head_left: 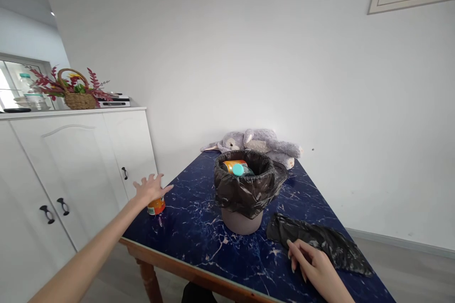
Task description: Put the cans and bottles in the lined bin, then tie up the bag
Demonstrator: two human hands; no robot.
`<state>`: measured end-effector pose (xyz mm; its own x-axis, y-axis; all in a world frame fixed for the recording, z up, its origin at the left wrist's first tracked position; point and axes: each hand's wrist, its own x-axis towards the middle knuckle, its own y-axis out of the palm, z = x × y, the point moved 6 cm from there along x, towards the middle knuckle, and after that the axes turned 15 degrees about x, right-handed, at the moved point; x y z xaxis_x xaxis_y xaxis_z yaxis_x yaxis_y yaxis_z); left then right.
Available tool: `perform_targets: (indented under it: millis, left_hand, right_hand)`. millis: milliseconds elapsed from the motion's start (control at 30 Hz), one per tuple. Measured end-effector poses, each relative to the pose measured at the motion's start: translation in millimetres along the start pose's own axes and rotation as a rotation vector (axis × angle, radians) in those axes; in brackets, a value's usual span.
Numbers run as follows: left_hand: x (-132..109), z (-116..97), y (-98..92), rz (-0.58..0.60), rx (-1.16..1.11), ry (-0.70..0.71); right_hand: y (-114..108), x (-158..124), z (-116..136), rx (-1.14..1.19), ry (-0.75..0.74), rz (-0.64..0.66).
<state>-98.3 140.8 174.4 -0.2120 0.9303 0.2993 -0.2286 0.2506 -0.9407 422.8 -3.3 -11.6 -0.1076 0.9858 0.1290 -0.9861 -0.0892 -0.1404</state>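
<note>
My left hand [150, 190] reaches out over the left edge of the table with its fingers spread. Just beneath it stands an orange container [157, 206], its top hidden by the hand; whether they touch I cannot tell. My right hand [308, 261] is loosely curled above the table, with gaps between its fingers and nothing visible in it. Beside it lies a folded black plastic bag [330, 241]. In the middle stands a bin [241, 222] lined with a black garbage bag [245, 195]. Inside are an orange container [232, 164] and a bottle with a teal cap [238, 169].
The table [199, 227] has a dark blue marbled top. A grey plush toy [256, 142] lies at its far end against the wall. At the left, a white cabinet [78, 161] carries a flower basket [80, 100] and a clear bottle [33, 94].
</note>
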Motion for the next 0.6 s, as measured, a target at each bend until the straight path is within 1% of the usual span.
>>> perform_targets:
  millis: [67, 100, 167, 233, 300, 367, 400, 467, 500, 533, 567, 600]
  left_hand:
    - [-2.6, 13.7, 17.9, 0.079, -0.027, -0.017]
    - [-4.3, 16.3, 22.0, 0.094, -0.047, -0.01]
    - [-7.5, 15.3, 21.0, 0.085, -0.09, 0.005]
    - [-9.6, 8.3, 8.1, 0.016, -0.144, 0.002]
    - [-10.8, -3.7, -15.7, -0.117, -0.222, -0.019]
    - [-12.7, -21.9, -45.6, -0.262, -0.322, -0.043]
    - [-14.1, -34.2, -61.1, -0.313, -0.375, -0.047]
    - [-18.5, -65.9, -92.7, -0.382, -0.484, -0.024]
    - [-22.1, -85.1, -109.6, -0.42, -0.556, 0.02]
    - [-27.4, -104.4, -128.1, -0.49, -0.726, 0.094]
    - [-33.1, -124.8, -145.4, -0.542, -0.853, 0.186]
    - [-38.4, -145.5, -160.5, -0.567, -0.932, 0.28]
  right_hand:
    - [-0.2, -0.2, -1.3, 0.0, 0.013, 0.006]
    - [-0.4, -0.3, -2.0, -0.002, 0.016, 0.007]
    - [-0.9, -0.3, -3.3, -0.008, 0.01, 0.002]
    - [-1.2, 0.3, -5.3, -0.009, 0.001, -0.001]
    - [-1.1, 1.1, -7.6, -0.007, -0.001, 0.001]
    - [-0.8, 1.8, -8.8, -0.007, -0.004, 0.004]
    - [-0.8, 1.9, -8.7, -0.007, -0.007, 0.002]
    - [-0.8, 1.7, -7.6, -0.006, -0.011, -0.003]
    - [-0.8, 1.5, -6.8, -0.004, -0.009, -0.006]
    - [-0.6, 1.3, -6.0, -0.002, -0.005, -0.006]
    - [-0.3, 1.2, -5.1, 0.0, -0.001, -0.006]
    - [0.1, 1.2, -4.2, 0.001, 0.0, -0.004]
